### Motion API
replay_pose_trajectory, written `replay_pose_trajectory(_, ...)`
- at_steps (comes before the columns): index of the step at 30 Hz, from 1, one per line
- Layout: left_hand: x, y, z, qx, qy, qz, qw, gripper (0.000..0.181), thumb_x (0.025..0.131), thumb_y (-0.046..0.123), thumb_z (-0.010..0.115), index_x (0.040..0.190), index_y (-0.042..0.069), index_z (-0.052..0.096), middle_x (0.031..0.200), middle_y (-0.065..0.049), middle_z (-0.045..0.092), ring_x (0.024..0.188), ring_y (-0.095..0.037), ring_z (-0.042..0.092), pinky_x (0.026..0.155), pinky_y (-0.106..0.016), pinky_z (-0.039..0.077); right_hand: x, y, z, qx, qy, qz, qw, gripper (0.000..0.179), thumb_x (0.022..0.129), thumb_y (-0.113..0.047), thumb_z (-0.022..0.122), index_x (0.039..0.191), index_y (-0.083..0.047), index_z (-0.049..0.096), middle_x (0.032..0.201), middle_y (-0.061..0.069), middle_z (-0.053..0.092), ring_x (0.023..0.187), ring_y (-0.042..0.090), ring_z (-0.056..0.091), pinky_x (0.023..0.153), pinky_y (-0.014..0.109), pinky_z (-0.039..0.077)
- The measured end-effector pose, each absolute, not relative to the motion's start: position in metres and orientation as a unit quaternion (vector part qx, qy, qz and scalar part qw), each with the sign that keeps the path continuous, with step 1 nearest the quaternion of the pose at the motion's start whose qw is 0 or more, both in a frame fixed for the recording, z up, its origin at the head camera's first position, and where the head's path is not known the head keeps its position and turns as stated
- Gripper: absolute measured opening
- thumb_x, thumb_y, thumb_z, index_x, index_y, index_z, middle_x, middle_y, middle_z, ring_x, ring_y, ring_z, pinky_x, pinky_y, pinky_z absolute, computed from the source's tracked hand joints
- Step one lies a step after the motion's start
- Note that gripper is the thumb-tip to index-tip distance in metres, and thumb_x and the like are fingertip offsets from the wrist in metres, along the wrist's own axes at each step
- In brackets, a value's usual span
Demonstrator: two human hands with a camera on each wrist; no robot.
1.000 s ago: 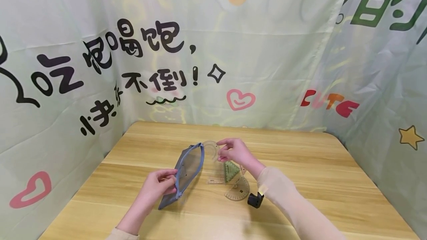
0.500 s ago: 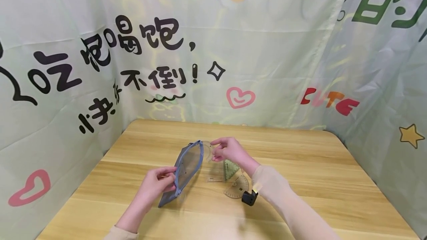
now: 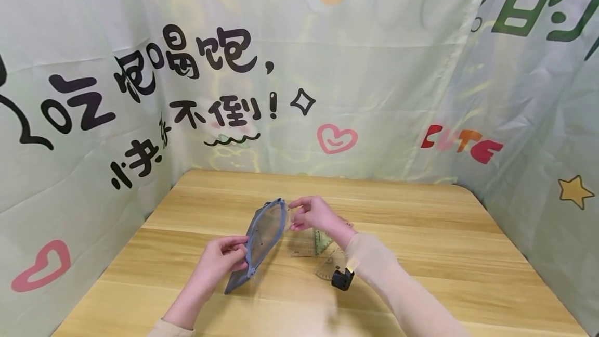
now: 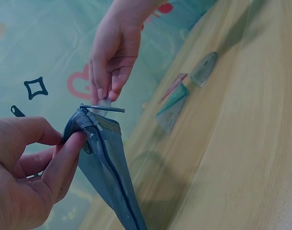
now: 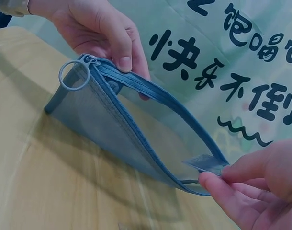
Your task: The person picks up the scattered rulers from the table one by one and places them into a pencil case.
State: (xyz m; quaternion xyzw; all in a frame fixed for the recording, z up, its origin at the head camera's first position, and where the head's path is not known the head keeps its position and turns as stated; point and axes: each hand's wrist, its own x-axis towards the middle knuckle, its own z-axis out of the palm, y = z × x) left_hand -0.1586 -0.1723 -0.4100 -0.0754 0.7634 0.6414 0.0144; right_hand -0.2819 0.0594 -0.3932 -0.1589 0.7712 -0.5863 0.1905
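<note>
A blue mesh zip pouch is held tilted over the left part of the table, its zip undone and mouth gaping. My left hand pinches the pouch's zip edge between thumb and fingers. My right hand is at the pouch's far end, pinching a clear protractor whose front part reaches into the mouth. Most of that protractor is hidden by the fingers and pouch. A round zip pull hangs at the near end of the zip, in the right wrist view.
Right of the pouch, on the wooden table, lie a green set square, a clear set square and another clear protractor. A black wrist camera overlaps this protractor. Printed cloth walls the table.
My right hand has moved left with the clear protractor, bringing it from beside the pouch into its mouth. My left hand and the pouch have stayed nearly in place.
</note>
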Motion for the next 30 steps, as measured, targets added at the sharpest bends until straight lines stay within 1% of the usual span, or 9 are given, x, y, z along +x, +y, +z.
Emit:
replay_pose_trajectory(2, -0.158, -0.171, -0.409, -0.075, 0.763, 0.642, 0.016, 0.037, 0.088, -0.004, 0.06, 0.125, -0.009, 0.062, 0.097, -0.011, 0.062, 0.082, -0.016, 0.063, 0.069, -0.022, 0.062, -0.281, 0.058, -0.394, -0.152, 0.767, -0.591, 0.198, 0.041, 0.09, 0.01, 0.056, 0.131, 0.01, 0.054, 0.103, 0.032, 0.063, 0.071, 0.022, 0.072, 0.084, 0.047, 0.062)
replay_pose_trajectory(5, -0.157, -0.17, -0.408, -0.075, 0.763, 0.642, 0.018, 0.036, 0.089, -0.004, 0.06, 0.125, -0.009, 0.062, 0.098, -0.011, 0.062, 0.082, -0.016, 0.063, 0.069, -0.022, 0.062, -0.28, 0.056, -0.393, -0.141, 0.765, -0.595, 0.203, 0.041, 0.088, 0.012, 0.056, 0.129, 0.009, 0.055, 0.103, 0.032, 0.063, 0.073, 0.026, 0.073, 0.083, 0.047, 0.063)
replay_pose_trajectory(10, -0.158, -0.169, -0.408, -0.07, 0.76, 0.646, 0.021, 0.037, 0.089, -0.003, 0.06, 0.125, -0.009, 0.061, 0.097, -0.011, 0.062, 0.081, -0.016, 0.063, 0.069, -0.022, 0.062, -0.279, 0.053, -0.392, -0.134, 0.762, -0.599, 0.204, 0.045, 0.084, 0.014, 0.057, 0.129, 0.009, 0.055, 0.093, 0.023, 0.065, 0.075, 0.03, 0.073, 0.084, 0.048, 0.062)
replay_pose_trajectory(14, -0.158, -0.169, -0.409, -0.062, 0.76, 0.647, 0.025, 0.039, 0.088, -0.003, 0.061, 0.126, -0.009, 0.06, 0.095, -0.009, 0.062, 0.08, -0.015, 0.063, 0.069, -0.021, 0.062, -0.278, 0.05, -0.395, -0.142, 0.762, -0.597, 0.208, 0.043, 0.085, 0.013, 0.058, 0.128, 0.008, 0.056, 0.091, 0.02, 0.066, 0.073, 0.027, 0.073, 0.083, 0.048, 0.063)
replay_pose_trajectory(18, -0.157, -0.167, -0.41, -0.056, 0.761, 0.645, 0.03, 0.04, 0.088, -0.002, 0.061, 0.127, -0.01, 0.059, 0.096, -0.009, 0.062, 0.081, -0.015, 0.063, 0.07, -0.022, 0.062, -0.277, 0.048, -0.399, -0.152, 0.758, -0.595, 0.218, 0.043, 0.087, 0.011, 0.06, 0.129, 0.008, 0.054, 0.094, 0.024, 0.068, 0.07, 0.022, 0.072, 0.079, 0.044, 0.064)
replay_pose_trajectory(21, -0.156, -0.166, -0.41, -0.056, 0.761, 0.646, 0.032, 0.039, 0.089, -0.001, 0.061, 0.127, -0.01, 0.058, 0.097, -0.01, 0.062, 0.081, -0.015, 0.064, 0.07, -0.022, 0.062, -0.275, 0.046, -0.399, -0.153, 0.758, -0.594, 0.221, 0.044, 0.087, 0.011, 0.06, 0.13, 0.008, 0.054, 0.097, 0.025, 0.068, 0.069, 0.02, 0.072, 0.08, 0.044, 0.064)
replay_pose_trajectory(25, -0.155, -0.166, -0.409, -0.054, 0.761, 0.646, 0.033, 0.039, 0.09, -0.001, 0.061, 0.128, -0.011, 0.058, 0.098, -0.011, 0.062, 0.082, -0.015, 0.064, 0.071, -0.022, 0.062, -0.274, 0.043, -0.398, -0.149, 0.758, -0.595, 0.223, 0.043, 0.087, 0.011, 0.061, 0.129, 0.008, 0.055, 0.097, 0.025, 0.067, 0.073, 0.028, 0.073, 0.083, 0.047, 0.062)
replay_pose_trajectory(30, -0.154, -0.166, -0.409, -0.055, 0.762, 0.644, 0.033, 0.04, 0.09, 0.0, 0.061, 0.128, -0.01, 0.058, 0.098, -0.011, 0.062, 0.082, -0.015, 0.064, 0.071, -0.023, 0.063, -0.274, 0.043, -0.399, -0.156, 0.756, -0.594, 0.225, 0.041, 0.088, 0.011, 0.059, 0.128, 0.008, 0.055, 0.097, 0.027, 0.068, 0.08, 0.038, 0.073, 0.084, 0.049, 0.062)
